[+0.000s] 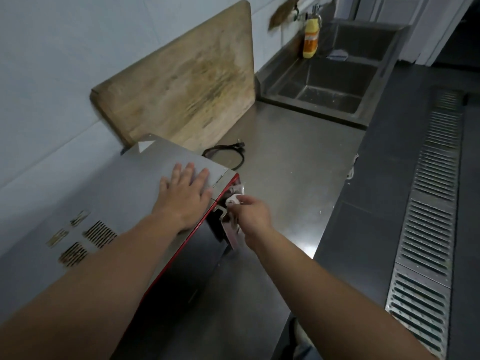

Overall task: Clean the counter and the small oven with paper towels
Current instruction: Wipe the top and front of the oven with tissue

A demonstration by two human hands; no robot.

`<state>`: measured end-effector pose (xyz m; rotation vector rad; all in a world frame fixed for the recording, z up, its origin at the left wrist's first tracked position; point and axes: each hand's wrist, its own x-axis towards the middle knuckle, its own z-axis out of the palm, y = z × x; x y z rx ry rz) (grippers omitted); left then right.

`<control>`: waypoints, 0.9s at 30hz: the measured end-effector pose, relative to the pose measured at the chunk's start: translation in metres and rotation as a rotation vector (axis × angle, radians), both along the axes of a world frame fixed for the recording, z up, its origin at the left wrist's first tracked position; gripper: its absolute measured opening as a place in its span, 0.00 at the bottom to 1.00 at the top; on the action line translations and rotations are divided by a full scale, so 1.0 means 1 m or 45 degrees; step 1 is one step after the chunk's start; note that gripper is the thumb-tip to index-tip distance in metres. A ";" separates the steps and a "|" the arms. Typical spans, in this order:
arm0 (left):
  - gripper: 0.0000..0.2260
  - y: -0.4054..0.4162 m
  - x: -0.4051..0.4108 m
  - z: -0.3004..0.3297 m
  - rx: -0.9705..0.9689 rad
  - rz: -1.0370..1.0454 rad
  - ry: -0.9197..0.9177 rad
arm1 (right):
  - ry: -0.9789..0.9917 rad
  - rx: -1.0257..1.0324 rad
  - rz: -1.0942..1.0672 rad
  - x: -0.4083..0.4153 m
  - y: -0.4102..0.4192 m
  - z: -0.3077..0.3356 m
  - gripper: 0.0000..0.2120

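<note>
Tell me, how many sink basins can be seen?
2. The near basin adjoins the counter; the far basin lies behind it, beside the yellow bottle.

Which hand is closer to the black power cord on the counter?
Left. The left hand lies flat on the oven top, just short of the cord; the right hand works at the oven's front, holding a paper towel.

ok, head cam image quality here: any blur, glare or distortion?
Head view: dim, cool light; strong wide-angle bending along the counter edge and floor grate; motion smear on the cutting board and oven vents; soft glare patch on the counter near the right hand; paper towel slightly blurred.
</note>
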<state>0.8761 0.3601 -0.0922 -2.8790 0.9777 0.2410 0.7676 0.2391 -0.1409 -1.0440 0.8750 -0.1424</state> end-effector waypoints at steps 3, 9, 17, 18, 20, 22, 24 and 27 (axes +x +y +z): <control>0.26 0.001 0.008 -0.011 -0.062 0.036 0.062 | 0.008 -0.040 -0.028 0.011 0.001 -0.014 0.08; 0.25 0.001 0.011 -0.015 -0.102 0.037 0.039 | -0.024 -0.107 -0.104 0.018 0.008 -0.028 0.08; 0.25 0.001 0.011 -0.017 -0.098 0.033 0.045 | 0.045 -0.006 -0.095 0.015 0.005 -0.058 0.06; 0.25 0.002 0.011 -0.017 -0.100 0.031 0.044 | 0.096 0.026 -0.093 0.015 0.006 -0.063 0.06; 0.25 0.003 0.012 -0.017 -0.110 0.032 0.049 | 0.167 0.054 -0.097 0.018 0.008 -0.071 0.06; 0.25 0.003 0.012 -0.017 -0.122 0.033 0.059 | 0.174 -0.030 -0.118 0.018 0.011 -0.072 0.04; 0.25 0.002 0.012 -0.018 -0.136 0.031 0.061 | 0.077 -0.200 -0.139 0.015 0.012 -0.064 0.03; 0.25 0.002 0.012 -0.017 -0.137 0.030 0.060 | -0.186 -0.436 -0.151 0.013 0.012 -0.041 0.04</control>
